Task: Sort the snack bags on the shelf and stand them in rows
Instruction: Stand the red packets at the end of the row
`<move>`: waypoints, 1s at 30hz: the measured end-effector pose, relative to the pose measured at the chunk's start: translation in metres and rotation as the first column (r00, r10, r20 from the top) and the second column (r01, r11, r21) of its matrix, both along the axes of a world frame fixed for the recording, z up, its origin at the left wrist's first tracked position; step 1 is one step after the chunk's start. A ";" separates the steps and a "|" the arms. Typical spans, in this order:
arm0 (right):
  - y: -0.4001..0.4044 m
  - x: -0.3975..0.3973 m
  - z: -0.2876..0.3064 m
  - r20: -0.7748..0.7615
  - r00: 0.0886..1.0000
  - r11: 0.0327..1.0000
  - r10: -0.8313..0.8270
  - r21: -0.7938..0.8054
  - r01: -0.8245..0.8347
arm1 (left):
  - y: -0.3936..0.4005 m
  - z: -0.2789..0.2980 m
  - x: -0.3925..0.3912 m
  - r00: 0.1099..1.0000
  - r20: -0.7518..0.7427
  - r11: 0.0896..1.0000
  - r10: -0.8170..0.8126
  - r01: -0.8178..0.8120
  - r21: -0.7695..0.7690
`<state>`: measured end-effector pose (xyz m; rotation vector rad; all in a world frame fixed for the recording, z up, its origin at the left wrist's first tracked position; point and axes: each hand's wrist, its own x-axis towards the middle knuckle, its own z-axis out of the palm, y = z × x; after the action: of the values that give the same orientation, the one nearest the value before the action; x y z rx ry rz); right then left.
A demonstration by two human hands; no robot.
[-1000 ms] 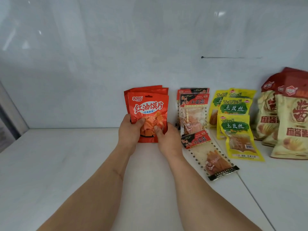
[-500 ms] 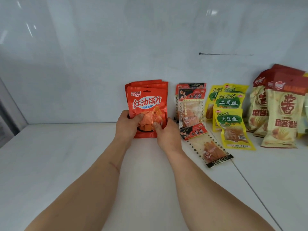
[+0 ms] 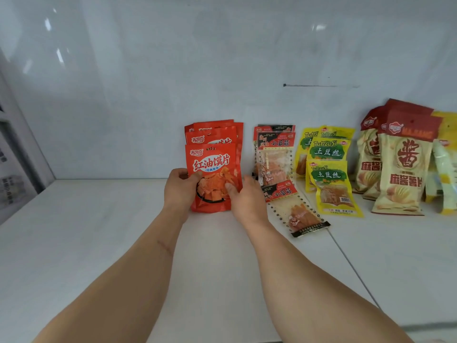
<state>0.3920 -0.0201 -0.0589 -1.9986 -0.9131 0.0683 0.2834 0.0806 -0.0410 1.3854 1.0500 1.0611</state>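
Front red snack bag (image 3: 214, 174) stands upright on the white shelf (image 3: 99, 243), at the head of a row of like red bags (image 3: 212, 131) leaning back toward the rear wall (image 3: 148, 95). Left hand (image 3: 180, 191) grips its left edge, thumb on the face, fingers curled behind. Right hand (image 3: 247, 201) holds the lower right corner, thumb pressed on the front; its other fingers are hidden behind the bag.

Just right of this row: clear-and-red gluten-strip packs (image 3: 274, 157) stand upright, with one more such pack (image 3: 294, 211) lying flat on the shelf in front. Next, yellow potato-shred bags (image 3: 326, 149) stand in a row, the front one (image 3: 333, 191) tilted. Far right: beige-and-maroon chip bags (image 3: 403, 169), upright, near the frame edge.
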 end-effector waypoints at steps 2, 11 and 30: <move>-0.006 0.000 0.001 0.009 1.000 1.000 0.018 -0.002 -0.018 | -0.006 0.000 -0.002 1.000 -0.001 1.000 0.018 -0.018 -0.002; -0.027 -0.006 -0.004 -0.009 0.996 0.996 0.088 -0.034 -0.088 | -0.017 0.004 -0.006 0.997 -0.042 0.998 0.068 -0.069 -0.013; -0.083 0.018 0.013 0.243 0.969 0.982 0.036 -0.190 0.011 | -0.079 0.010 0.018 0.829 -0.489 0.613 0.272 0.242 0.752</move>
<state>0.4096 -0.1027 -0.0457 -2.2135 -1.1120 -0.0906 0.3015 0.0015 -0.0311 2.5699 1.0181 1.2267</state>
